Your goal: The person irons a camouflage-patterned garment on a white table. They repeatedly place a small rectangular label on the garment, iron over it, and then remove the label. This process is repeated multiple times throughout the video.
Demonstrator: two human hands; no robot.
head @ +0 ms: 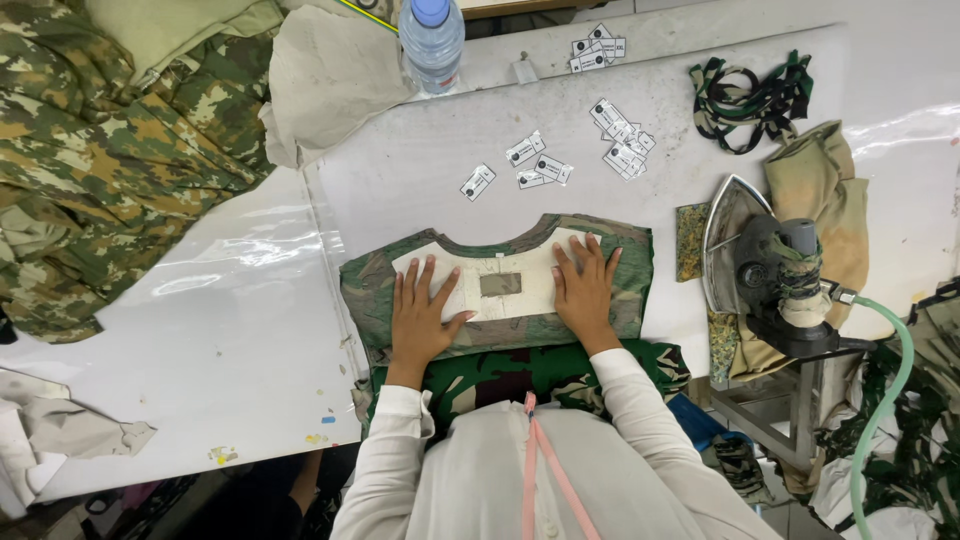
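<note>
Left hand: I see it flat on the near-left part of the camouflage collar piece, fingers spread, thumb out on the white lining; the grip holds nothing, it only presses down.
Right hand: flat too, fingers together and pointing far, pressing the right end of the white lining; no pinch here either.
Collar piece: it lies at the near middle of the bench, curved edge far, with a small grey-green patch in its middle between my hands.
Handling: I judge it light, limp and easily creased; the lining may slide on the cloth, so flat palms suit it, and for lifting I would pinch the two outer corners.
Iron: stands on its rest to the right, well apart from the hands, green hose trailing near.
Far side: small printed labels scattered, a water bottle beyond them.
Left: a heap of camouflage cloth.
</note>
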